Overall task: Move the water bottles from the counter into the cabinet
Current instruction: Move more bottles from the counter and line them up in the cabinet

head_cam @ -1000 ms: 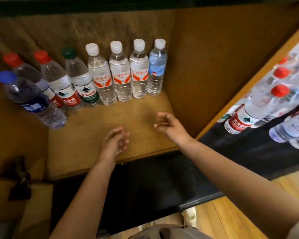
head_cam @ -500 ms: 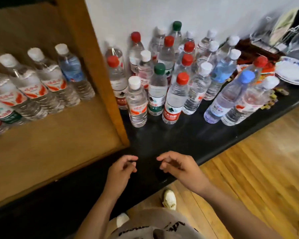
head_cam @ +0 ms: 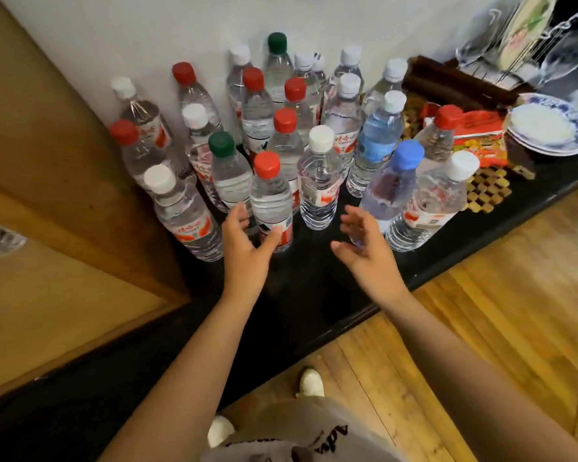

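Clear, full, likely heavy and slick: red-capped bottle [head_cam: 271, 203]. Best taken mid-body. Left fingers [head_cam: 239, 213] touching it, spread; right fingers [head_cam: 356, 225] released.

black counter [head_cam: 314, 295] | on it: clustered upright water bottles [head_cam: 319, 181], stacked plates [head_cam: 551, 128], woven mat [head_cam: 489, 191]

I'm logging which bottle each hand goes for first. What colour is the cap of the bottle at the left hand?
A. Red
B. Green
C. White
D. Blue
A: the left hand has its thumb and fingers around the lower body of the red-capped bottle at the front of the cluster on the black counter, though the grip is not yet closed.
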Available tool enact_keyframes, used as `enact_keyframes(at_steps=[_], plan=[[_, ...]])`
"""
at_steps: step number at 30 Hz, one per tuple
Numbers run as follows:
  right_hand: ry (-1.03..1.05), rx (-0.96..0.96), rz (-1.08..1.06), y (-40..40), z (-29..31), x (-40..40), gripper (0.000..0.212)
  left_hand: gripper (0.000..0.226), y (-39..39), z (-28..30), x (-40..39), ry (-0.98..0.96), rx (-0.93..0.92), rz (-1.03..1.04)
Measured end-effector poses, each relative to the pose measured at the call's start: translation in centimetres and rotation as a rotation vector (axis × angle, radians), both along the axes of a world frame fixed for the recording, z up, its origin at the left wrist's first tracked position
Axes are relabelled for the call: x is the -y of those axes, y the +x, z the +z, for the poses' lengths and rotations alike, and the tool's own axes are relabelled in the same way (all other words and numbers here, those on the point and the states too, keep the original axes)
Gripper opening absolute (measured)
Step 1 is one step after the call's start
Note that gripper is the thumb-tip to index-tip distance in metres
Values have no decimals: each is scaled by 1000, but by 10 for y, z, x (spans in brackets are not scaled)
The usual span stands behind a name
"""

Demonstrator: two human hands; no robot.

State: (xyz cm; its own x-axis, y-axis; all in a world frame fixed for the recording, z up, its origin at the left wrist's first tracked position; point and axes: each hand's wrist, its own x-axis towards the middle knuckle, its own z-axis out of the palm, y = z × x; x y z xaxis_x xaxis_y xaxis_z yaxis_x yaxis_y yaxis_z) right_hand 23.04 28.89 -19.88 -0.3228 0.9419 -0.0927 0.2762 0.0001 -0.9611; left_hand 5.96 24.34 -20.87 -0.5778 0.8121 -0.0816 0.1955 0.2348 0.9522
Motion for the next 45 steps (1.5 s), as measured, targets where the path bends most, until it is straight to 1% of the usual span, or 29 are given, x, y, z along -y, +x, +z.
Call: enact_keyframes(at_steps=[2, 5, 9, 13, 17, 19, 23, 28, 31, 33, 37, 43, 45], plan=[[50, -17, 18, -15, 3, -18, 68, 66, 2, 8, -14, 59, -4, 17], [205, 41, 10, -34, 4, -39, 87, 64, 3, 15, -27, 86, -54, 31], [208, 37, 3, -50, 6, -60, 96, 64, 4, 17, -32, 33, -139, 42], [225, 48, 26, -52, 1, -70, 89, 60, 0, 17, -31, 57, -213, 78], [297, 197, 19, -46, -7, -71, 88, 50, 0, 16, -23, 165, -118, 20], [317, 221, 40, -44, -8, -67, 88, 49, 2, 16, -18, 161, -100, -29], [340, 244, 133, -39, -8, -47, 88, 51, 3, 19, -5, 138, -142, -132], [383, 267, 233, -27, -6, -12, 90, 51, -5, 24, 39, 79, -160, -180], [379, 269, 327, -23, -1, 18, 86, 48, -8, 27, 72, 53, -174, -163], [378, 274, 384, -24, 2, 39, 84, 47, -10, 26, 93, 50, -150, -139], [356, 261, 430, -31, 5, 72, 86, 51, -13, 22, 134, 30, -157, -50], [452, 254, 539, -41, 3, 88, 90, 55, -14, 18, 170, 29, -179, 33], [422, 261, 586, -41, -2, 83, 93, 58, -14, 17, 172, 36, -169, 37]])
